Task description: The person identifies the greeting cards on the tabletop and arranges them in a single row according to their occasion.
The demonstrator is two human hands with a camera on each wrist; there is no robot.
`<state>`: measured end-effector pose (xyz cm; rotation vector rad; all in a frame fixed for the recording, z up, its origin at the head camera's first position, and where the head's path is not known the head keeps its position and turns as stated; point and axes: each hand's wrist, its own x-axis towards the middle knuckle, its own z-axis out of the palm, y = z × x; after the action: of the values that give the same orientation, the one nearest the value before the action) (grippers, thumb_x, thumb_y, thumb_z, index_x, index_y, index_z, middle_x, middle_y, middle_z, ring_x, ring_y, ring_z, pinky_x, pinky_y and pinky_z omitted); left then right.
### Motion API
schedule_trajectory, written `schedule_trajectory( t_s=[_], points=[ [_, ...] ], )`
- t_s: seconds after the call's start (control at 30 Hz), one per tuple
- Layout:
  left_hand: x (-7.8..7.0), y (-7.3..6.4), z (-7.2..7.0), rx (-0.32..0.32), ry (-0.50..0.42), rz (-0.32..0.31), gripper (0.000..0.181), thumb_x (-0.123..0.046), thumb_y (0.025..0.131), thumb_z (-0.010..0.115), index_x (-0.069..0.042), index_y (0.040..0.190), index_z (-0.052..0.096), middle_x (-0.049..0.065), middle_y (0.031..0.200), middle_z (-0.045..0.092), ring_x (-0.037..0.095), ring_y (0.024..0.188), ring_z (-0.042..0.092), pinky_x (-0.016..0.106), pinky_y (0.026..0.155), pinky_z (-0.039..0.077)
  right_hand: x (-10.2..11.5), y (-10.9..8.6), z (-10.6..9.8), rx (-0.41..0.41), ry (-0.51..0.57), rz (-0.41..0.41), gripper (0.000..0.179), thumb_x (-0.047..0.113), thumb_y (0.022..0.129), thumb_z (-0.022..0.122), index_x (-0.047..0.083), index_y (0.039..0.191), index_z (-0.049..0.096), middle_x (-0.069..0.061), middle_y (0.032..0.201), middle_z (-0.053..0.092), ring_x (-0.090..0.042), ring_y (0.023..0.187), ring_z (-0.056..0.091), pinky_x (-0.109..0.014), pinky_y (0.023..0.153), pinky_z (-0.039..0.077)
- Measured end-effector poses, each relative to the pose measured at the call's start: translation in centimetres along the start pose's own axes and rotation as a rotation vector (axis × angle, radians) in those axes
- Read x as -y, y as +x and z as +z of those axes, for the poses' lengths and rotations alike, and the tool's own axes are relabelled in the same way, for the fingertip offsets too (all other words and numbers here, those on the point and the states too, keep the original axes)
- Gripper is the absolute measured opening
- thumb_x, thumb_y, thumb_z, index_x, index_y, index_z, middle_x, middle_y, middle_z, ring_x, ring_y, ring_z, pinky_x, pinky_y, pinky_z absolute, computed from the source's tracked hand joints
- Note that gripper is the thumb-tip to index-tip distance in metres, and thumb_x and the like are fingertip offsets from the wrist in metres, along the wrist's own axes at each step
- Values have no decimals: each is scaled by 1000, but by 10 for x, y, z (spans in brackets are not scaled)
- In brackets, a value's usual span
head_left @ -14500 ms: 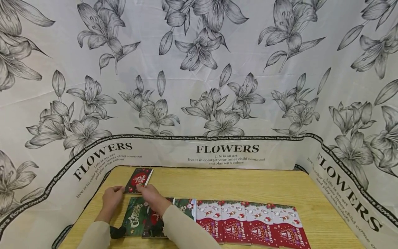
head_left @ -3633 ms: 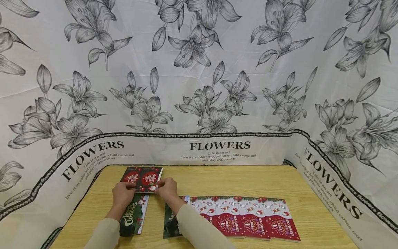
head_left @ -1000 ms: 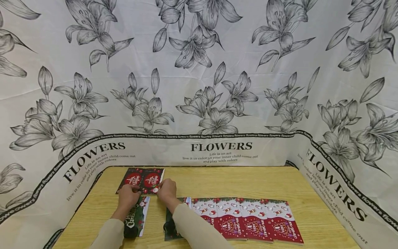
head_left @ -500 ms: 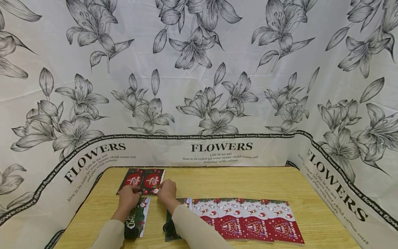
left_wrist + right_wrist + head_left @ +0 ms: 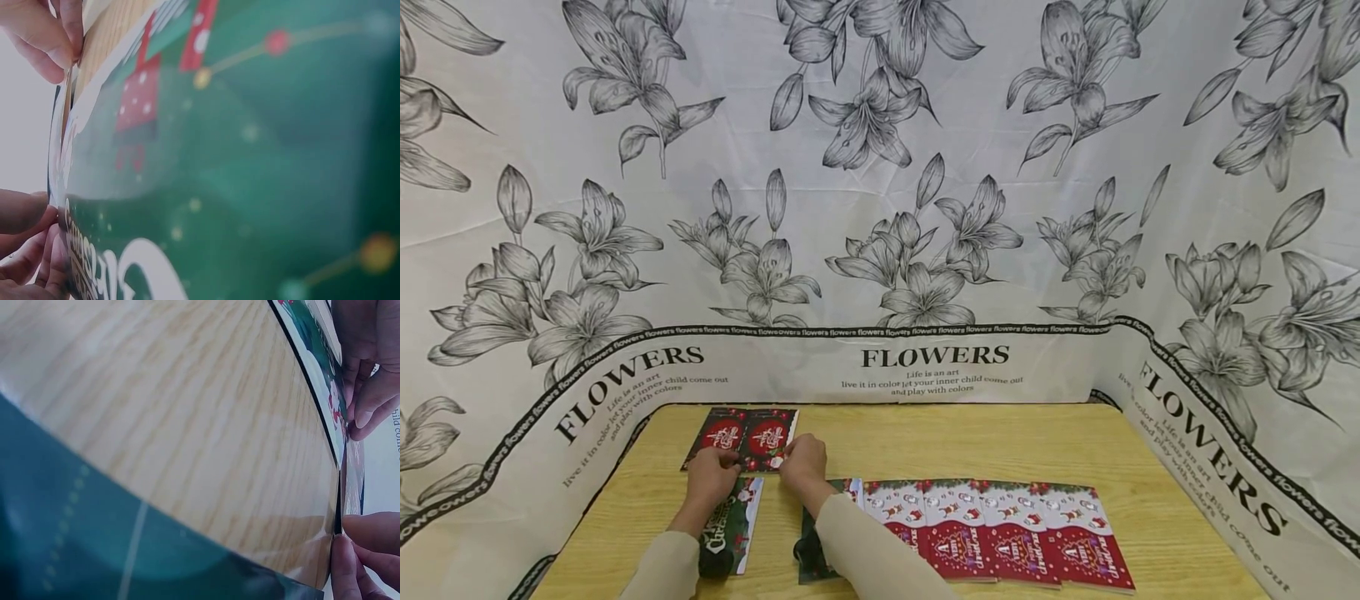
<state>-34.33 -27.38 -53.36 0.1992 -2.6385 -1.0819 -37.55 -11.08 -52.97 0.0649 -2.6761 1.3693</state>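
Two dark booklets with red circles and Christmas lettering lie side by side at the table's far left in the head view: a left booklet (image 5: 718,432) and a right booklet (image 5: 767,440). My left hand (image 5: 712,482) pinches the right booklet's near edge by its left corner. At that edge's other corner, my right hand (image 5: 805,468) pinches with thumb and fingers. Both hands also show in the left wrist view, on a thin edge beyond a green booklet (image 5: 250,144). Below my left hand lies that green booklet, partly hidden by the wrist.
Another green booklet (image 5: 852,488) lies partly under my right forearm. To its right, several red-and-white Christmas booklets (image 5: 1086,533) overlap in a row. The wooden table (image 5: 970,442) meets a white flower-printed cloth (image 5: 925,250) at the back and sides.
Over the longer span, the second dark booklet has gone from the near row to beside the first. My left hand has since shifted slightly rightward and nearer. In the last second, both hands stay nearly still.
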Motion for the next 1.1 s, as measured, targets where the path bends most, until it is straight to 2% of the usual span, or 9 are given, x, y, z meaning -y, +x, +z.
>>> schedule_trajectory(
  t_s=[0.23,0.5,0.83,1.1],
  points=[
    [-2,0,-2,25,-11,-7,18,3,94,69,14,107,74,23,94,72,38,89,67,54,75,56,0,0,-1,1,4,-3,15,-7,77,79,2,89,82,-9,90,74,-31,98,68,-39,83,59],
    [-1,2,-2,43,11,-8,18,1,95,70,13,107,75,23,96,72,40,92,67,56,79,56,-1,1,1,24,-12,10,13,-4,78,81,3,89,82,-7,92,74,-25,95,68,-35,78,60],
    [-2,4,-2,61,26,-33,18,0,94,69,13,106,74,22,97,72,39,95,67,58,83,55,-2,-1,0,24,2,-33,16,-7,75,79,1,89,82,-9,90,75,-28,93,71,-37,77,61],
    [-2,5,-2,58,42,-14,17,1,92,71,12,104,75,24,98,73,41,95,68,57,83,56,2,-3,-5,27,3,-32,19,-7,74,80,-1,91,82,-11,94,76,-29,96,71,-37,79,61]
  ],
)
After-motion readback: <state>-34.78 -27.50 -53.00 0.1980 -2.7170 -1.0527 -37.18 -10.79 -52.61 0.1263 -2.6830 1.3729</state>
